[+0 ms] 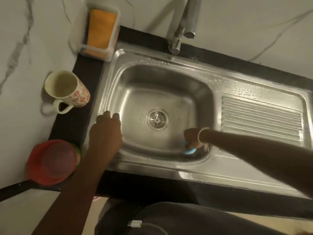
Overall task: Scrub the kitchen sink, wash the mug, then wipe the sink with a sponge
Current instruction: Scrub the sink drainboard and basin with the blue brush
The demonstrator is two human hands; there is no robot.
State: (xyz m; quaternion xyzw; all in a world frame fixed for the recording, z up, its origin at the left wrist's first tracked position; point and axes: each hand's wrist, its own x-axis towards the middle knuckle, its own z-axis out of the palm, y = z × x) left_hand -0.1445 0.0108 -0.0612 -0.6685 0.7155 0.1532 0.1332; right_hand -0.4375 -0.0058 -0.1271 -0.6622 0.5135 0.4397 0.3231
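1. Red tub: round, with a translucent lid; stands on the dark counter at the near left corner, just left of my left forearm.
2. Mug: cream with a red flower print; upright on the counter left of the sink, well apart from both my hands; handle turned toward me; inside looks stained.
3. Orange cloth: folded inside a clear holder that stands at the far left corner, beside the sink's rim.
4. My left hand: laid on the left rim of the sink; fingers bent loosely over the edge into the basin; it grasps nothing.
5. Drain: round steel strainer in the middle of the basin floor; water drops lie round it.
6. Tap: chrome; rises behind the basin's far rim.
7. My right hand: down in the basin's near right corner; fingers clenched round a blue scrubber, which presses against the basin wall; a pale band circles the wrist.
8. Drainboard: ribbed steel, right of the basin; my right forearm crosses its near edge; drops bead along its far rim.
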